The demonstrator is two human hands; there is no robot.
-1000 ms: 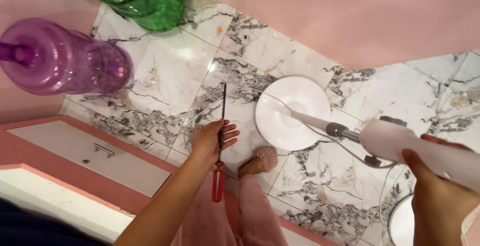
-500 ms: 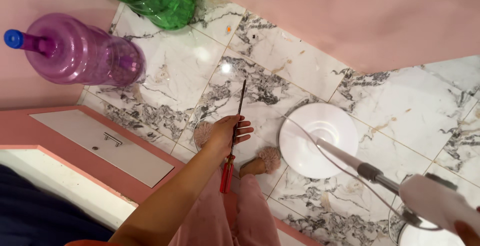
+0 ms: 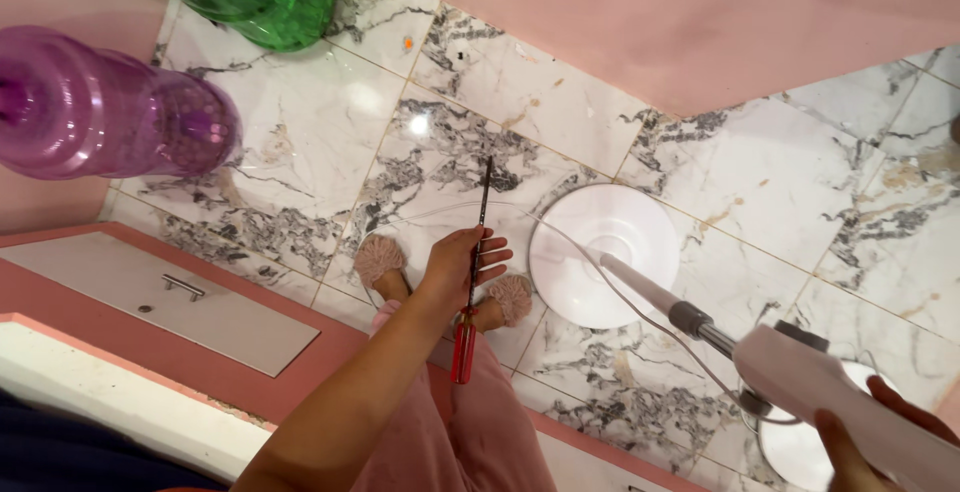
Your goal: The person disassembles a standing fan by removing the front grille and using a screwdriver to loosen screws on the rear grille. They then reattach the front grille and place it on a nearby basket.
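Two hands busy: left hand (image 3: 462, 264) fingers clamped on red-handled screwdriver (image 3: 470, 282); right hand (image 3: 865, 442) fingers wrapped round white fan body (image 3: 830, 392).

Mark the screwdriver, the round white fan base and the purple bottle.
screwdriver (image 3: 463, 347): head view, on its red handle.
round white fan base (image 3: 610, 227): head view, on the bare top of the disc.
purple bottle (image 3: 110, 117): head view, on its ribbed body.
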